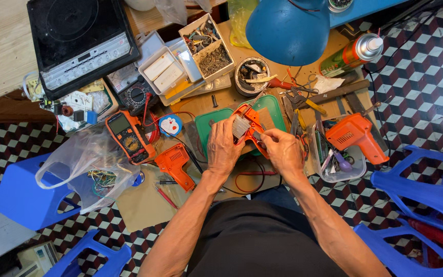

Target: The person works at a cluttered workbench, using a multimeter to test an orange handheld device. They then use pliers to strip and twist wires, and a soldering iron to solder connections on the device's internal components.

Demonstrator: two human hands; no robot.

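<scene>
**Orange tool half held between both hands, centre frame**

The left hand [223, 149] grips the open orange casing [248, 128], whose long axis slants toward upper left. The right hand [284, 150] pinches a small part at its lower-right edge, above the green mat [275, 107].

Single head view, straight down, close over the cluttered workbench [144, 205]

Multimeter [129, 136] L of hands [255, 146]
</scene>
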